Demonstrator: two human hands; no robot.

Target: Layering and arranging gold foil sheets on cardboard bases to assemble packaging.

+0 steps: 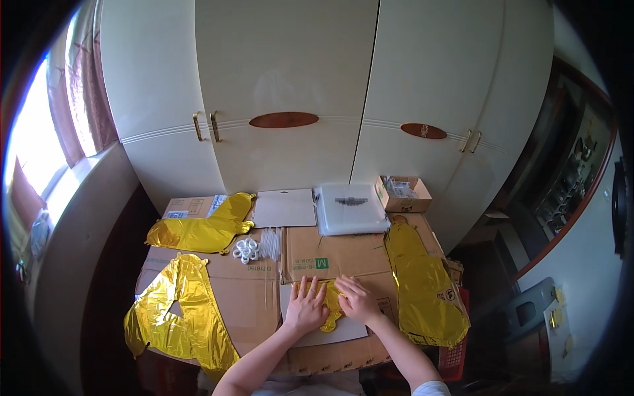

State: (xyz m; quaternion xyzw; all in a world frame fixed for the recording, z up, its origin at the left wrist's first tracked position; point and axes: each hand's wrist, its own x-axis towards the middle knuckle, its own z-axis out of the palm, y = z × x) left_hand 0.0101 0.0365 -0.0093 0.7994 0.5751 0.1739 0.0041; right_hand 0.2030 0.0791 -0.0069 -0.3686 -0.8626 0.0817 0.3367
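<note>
On a pale card (pixel 337 334) at the table's near edge lies a small folded gold foil balloon (pixel 332 315). My left hand (pixel 306 309) rests flat on its left part, fingers stretched out and slightly apart. From the right, my right hand (pixel 357 301) lies over the upper right of the foil, its fingers extended toward the left hand. Both palms hide much of the balloon, so its full shape does not show. A flat gold foil letter A balloon (pixel 191 300) is at the left, and another long gold foil balloon (pixel 422 290) spreads along the right side.
Flattened cardboard (pixel 251 297) covers the table. Farther back are a third large gold balloon (pixel 205 231), white rings (pixel 246 250), clear straws (pixel 270 243), a grey card (pixel 285 208), a stack in clear plastic (pixel 350 214) and a small box (pixel 404 198). Cabinets (pixel 284 66) stand behind.
</note>
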